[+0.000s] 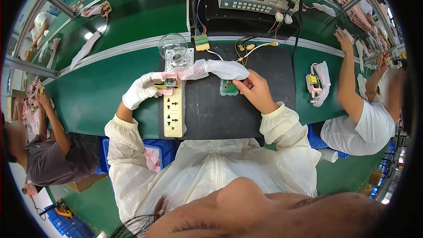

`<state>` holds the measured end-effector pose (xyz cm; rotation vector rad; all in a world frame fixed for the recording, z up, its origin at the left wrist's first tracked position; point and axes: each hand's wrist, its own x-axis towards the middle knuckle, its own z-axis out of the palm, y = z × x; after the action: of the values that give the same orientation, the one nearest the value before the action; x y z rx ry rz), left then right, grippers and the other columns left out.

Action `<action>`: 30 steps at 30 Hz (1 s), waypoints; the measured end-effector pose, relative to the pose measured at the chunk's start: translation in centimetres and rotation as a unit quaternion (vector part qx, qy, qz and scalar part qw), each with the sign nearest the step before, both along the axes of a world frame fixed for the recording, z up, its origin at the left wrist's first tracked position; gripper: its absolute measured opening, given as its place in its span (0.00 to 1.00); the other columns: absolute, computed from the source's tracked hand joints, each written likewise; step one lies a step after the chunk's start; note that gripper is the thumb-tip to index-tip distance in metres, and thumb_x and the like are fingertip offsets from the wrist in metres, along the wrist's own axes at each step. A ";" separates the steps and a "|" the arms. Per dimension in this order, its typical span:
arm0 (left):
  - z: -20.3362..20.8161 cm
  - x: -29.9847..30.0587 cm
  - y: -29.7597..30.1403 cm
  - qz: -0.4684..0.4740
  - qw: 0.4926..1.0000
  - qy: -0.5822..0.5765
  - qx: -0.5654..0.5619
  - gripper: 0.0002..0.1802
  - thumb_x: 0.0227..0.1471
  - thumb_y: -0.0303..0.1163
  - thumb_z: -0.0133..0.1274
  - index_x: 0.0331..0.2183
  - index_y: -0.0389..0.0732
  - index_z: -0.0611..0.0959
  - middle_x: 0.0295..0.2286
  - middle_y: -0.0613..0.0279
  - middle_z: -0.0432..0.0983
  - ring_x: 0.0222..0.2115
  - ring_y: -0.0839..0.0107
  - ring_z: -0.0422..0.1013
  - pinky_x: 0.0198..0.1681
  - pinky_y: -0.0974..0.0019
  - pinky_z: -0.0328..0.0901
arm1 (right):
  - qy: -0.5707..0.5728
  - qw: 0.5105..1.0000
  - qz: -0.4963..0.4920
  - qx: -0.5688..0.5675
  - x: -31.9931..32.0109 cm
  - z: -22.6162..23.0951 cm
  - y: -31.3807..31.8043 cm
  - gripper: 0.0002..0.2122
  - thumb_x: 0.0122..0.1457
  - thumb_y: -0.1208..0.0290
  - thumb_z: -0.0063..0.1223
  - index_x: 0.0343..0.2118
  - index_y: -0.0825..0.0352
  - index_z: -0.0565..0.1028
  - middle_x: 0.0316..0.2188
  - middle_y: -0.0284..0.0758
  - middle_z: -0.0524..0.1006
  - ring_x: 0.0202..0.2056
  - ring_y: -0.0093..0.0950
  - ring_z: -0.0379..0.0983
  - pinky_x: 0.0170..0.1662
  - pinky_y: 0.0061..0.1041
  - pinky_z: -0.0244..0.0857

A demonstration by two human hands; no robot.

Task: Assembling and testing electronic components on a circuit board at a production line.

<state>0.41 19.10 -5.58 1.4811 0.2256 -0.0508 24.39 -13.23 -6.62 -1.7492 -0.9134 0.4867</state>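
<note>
Bright, fairly even light lies over both my hands, and it seems to come from overhead. My gloved left hand is so pale that its folds nearly wash out; my bare right hand shows clear shading. Beyond my left hand, white glare spots the green surface, and the glass bulb just past it catches small reflections. The black mat between my hands looks dull. Farther out, the pale rail bows, people at both sides stretch and soften, and a black fisheye rim closes in.
</note>
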 end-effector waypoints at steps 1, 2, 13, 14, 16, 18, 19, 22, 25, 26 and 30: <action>-0.1 0.0 0.0 0.003 1.000 0.003 0.005 0.33 0.46 0.46 0.64 0.50 0.40 0.74 0.47 0.64 0.72 0.39 0.76 0.70 0.39 0.72 0.67 | -0.017 1.000 0.005 0.009 0.0 0.0 0.0 0.11 0.57 0.74 0.58 0.41 0.70 0.75 0.26 0.28 0.73 0.21 0.13 0.67 0.25 0.14 0.61; -0.1 -0.1 0.0 0.007 1.000 0.005 0.011 0.35 0.46 0.50 0.64 0.51 0.40 0.73 0.47 0.65 0.71 0.39 0.77 0.70 0.38 0.72 0.67 | -0.034 0.999 0.009 0.018 -0.1 0.0 0.1 0.11 0.57 0.75 0.58 0.42 0.70 0.74 0.26 0.28 0.73 0.22 0.13 0.67 0.25 0.14 0.61; 0.2 -0.1 -0.4 0.008 1.000 0.012 -0.008 0.34 0.47 0.49 0.63 0.51 0.41 0.73 0.47 0.68 0.71 0.41 0.78 0.69 0.39 0.74 0.65 | -0.045 0.997 0.017 0.068 -0.1 0.4 -0.1 0.09 0.57 0.77 0.57 0.39 0.73 0.73 0.29 0.30 0.72 0.22 0.14 0.66 0.25 0.14 0.60; 0.1 -0.1 -0.3 0.006 1.000 0.013 -0.008 0.34 0.47 0.49 0.63 0.51 0.41 0.73 0.48 0.68 0.71 0.42 0.78 0.69 0.39 0.74 0.65 | -0.038 0.998 0.015 0.056 0.0 0.4 -0.1 0.08 0.57 0.76 0.57 0.37 0.74 0.72 0.28 0.30 0.71 0.22 0.14 0.66 0.25 0.14 0.61; 0.3 -0.1 -0.6 0.020 1.000 0.011 -0.006 0.35 0.46 0.50 0.64 0.50 0.41 0.74 0.46 0.67 0.72 0.39 0.78 0.69 0.38 0.74 0.66 | 0.005 0.998 0.018 0.052 0.1 0.4 0.0 0.08 0.57 0.76 0.57 0.37 0.74 0.73 0.29 0.29 0.72 0.22 0.14 0.66 0.25 0.14 0.61; 0.4 -0.1 -1.2 0.045 0.999 0.009 0.000 0.37 0.43 0.52 0.65 0.49 0.41 0.74 0.43 0.65 0.74 0.34 0.78 0.71 0.35 0.74 0.67 | 0.091 0.995 0.021 0.042 0.3 0.4 0.1 0.07 0.58 0.76 0.56 0.36 0.73 0.73 0.29 0.29 0.72 0.23 0.13 0.67 0.26 0.14 0.62; 0.4 0.0 -1.4 0.050 0.999 0.010 0.001 0.37 0.43 0.52 0.65 0.49 0.41 0.74 0.43 0.65 0.74 0.34 0.78 0.71 0.35 0.74 0.67 | 0.093 0.994 0.026 0.043 0.4 0.3 0.0 0.07 0.58 0.76 0.56 0.36 0.73 0.73 0.29 0.29 0.72 0.23 0.13 0.67 0.26 0.14 0.62; 0.7 0.4 -1.3 0.046 0.999 0.002 -0.018 0.31 0.43 0.50 0.65 0.45 0.43 0.75 0.45 0.65 0.73 0.36 0.77 0.71 0.35 0.75 0.67 | 0.138 0.990 0.034 0.014 0.7 0.2 0.0 0.14 0.59 0.76 0.55 0.48 0.70 0.72 0.34 0.27 0.75 0.23 0.12 0.66 0.26 0.13 0.61; 0.3 0.4 -1.4 0.045 0.999 0.003 -0.017 0.29 0.43 0.50 0.65 0.43 0.44 0.75 0.46 0.64 0.72 0.37 0.77 0.71 0.36 0.74 0.67 | 0.153 0.988 0.024 0.019 0.2 0.4 0.0 0.09 0.59 0.75 0.55 0.41 0.71 0.72 0.31 0.28 0.73 0.24 0.13 0.67 0.26 0.14 0.63; 0.3 0.5 -1.4 0.040 0.999 0.002 -0.019 0.28 0.43 0.49 0.66 0.42 0.44 0.75 0.46 0.64 0.72 0.37 0.76 0.71 0.36 0.74 0.68 | 0.159 0.987 0.015 0.020 0.2 0.5 -0.1 0.07 0.59 0.75 0.55 0.38 0.71 0.72 0.30 0.28 0.72 0.24 0.13 0.68 0.26 0.14 0.64; 0.3 0.4 -1.2 0.037 0.999 0.003 -0.015 0.30 0.44 0.49 0.65 0.44 0.44 0.75 0.46 0.64 0.73 0.36 0.76 0.71 0.35 0.74 0.68 | 0.111 0.993 0.021 0.035 0.3 -0.2 0.1 0.08 0.59 0.75 0.54 0.39 0.71 0.72 0.32 0.28 0.71 0.24 0.13 0.68 0.27 0.14 0.64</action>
<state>0.77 17.95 -5.29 1.4410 0.2837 0.0018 24.65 -13.10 -6.79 -1.5783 -0.8017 0.6550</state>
